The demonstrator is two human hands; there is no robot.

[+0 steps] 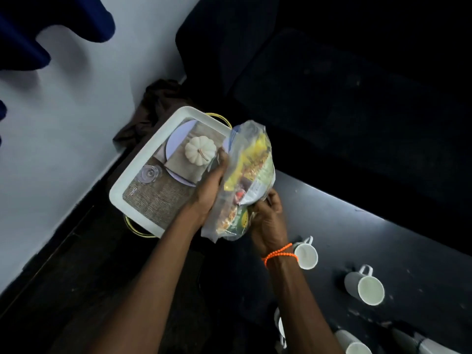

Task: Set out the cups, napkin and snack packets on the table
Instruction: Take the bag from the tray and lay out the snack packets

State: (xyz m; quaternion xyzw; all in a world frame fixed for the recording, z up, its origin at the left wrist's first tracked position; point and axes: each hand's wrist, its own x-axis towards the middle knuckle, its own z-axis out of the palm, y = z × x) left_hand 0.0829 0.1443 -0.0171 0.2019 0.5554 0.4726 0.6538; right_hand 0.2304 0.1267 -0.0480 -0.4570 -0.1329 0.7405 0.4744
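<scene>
tray: I see a white rim around a printed picture of a pale pumpkin and woven grey-brown mats
tray handles: yellow
snack packets: clear bag, yellow, green and red print inside
cups: I read them as white
bracelet: orange beads
surface: black, glossy
wall: white

Glossy clear plastic snack packets

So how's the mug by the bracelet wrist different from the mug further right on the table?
The near mug sits close against the right hand's wrist and is partly hidden by it; the far mug stands alone, fully visible. The near mug looks whiter, the far mug greyer outside. Both stand upright on the dark table, empty, with their handles pointing away.
</scene>
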